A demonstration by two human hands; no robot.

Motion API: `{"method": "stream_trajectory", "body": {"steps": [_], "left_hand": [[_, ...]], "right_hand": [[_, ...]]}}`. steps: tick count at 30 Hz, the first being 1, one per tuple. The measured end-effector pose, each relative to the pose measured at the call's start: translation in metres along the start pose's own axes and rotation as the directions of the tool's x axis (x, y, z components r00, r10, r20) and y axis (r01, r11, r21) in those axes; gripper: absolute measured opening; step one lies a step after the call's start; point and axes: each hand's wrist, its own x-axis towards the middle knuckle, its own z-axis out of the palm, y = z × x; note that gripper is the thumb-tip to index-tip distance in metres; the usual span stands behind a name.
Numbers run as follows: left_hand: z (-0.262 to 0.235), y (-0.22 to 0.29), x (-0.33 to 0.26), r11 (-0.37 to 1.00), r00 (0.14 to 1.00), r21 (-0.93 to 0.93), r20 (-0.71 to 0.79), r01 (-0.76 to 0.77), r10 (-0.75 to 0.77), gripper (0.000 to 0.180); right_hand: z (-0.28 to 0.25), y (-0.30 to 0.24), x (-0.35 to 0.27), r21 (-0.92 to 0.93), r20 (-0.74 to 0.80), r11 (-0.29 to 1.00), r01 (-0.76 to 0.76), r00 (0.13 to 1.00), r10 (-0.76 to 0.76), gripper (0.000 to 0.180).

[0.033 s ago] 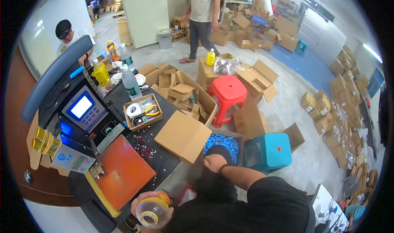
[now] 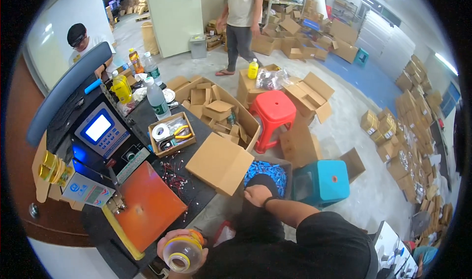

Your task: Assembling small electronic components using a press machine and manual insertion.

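Observation:
My left hand (image 2: 163, 247) is wrapped round a clear plastic bottle (image 2: 183, 253) below the bench edge. The bottle's open mouth faces up toward me, with a yellow ring at its neck and an orange part beside it. On my black-clothed knee rests my right hand (image 2: 257, 195), its fingers curled in and nothing visible in them. Just beyond the knee is a bin of small blue cylindrical pieces (image 2: 275, 173). An orange-red board (image 2: 150, 208) lies on the black bench, near a spot-welder-like machine (image 2: 103, 131) with a lit screen.
A closed cardboard box (image 2: 220, 163) overhangs the bench edge. Beside it are a small box of tape and pliers (image 2: 172, 134) and thin red wires (image 2: 172, 178). Red (image 2: 275, 112) and teal (image 2: 322, 183) stools stand to the right. One person stands ahead; another sits at far left.

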Motion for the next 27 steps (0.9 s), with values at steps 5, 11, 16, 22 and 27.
{"method": "stream_trajectory", "body": {"steps": [5, 11, 16, 22, 27], "left_hand": [[0.003, 0.000, 0.003, 0.994, 0.992, 0.001, -0.053, -0.113, 0.113, 0.108], [0.004, 0.004, 0.003, 0.991, 0.991, 0.062, -0.055, -0.120, 0.123, 0.109], [0.007, 0.005, -0.001, 0.995, 0.993, 0.033, -0.071, -0.095, 0.097, 0.109], [0.010, 0.010, -0.004, 0.991, 0.993, 0.085, -0.055, -0.103, 0.108, 0.110], [0.016, 0.015, -0.001, 0.988, 0.990, 0.085, -0.052, -0.128, 0.132, 0.110]], "right_hand": [[0.000, -0.004, -0.002, 0.004, -0.025, 1.000, -0.006, 1.000, 0.006, 0.033], [-0.003, -0.006, -0.002, -0.035, -0.027, 0.999, 0.011, 1.000, -0.012, 0.036], [-0.005, -0.005, -0.005, 0.000, -0.011, 1.000, 0.000, 1.000, 0.000, 0.036], [-0.003, -0.003, -0.007, 0.030, -0.031, 1.000, -0.007, 0.999, 0.008, 0.034], [0.002, 0.003, -0.005, 0.031, -0.065, 0.999, 0.021, 0.998, -0.019, 0.034]]}}
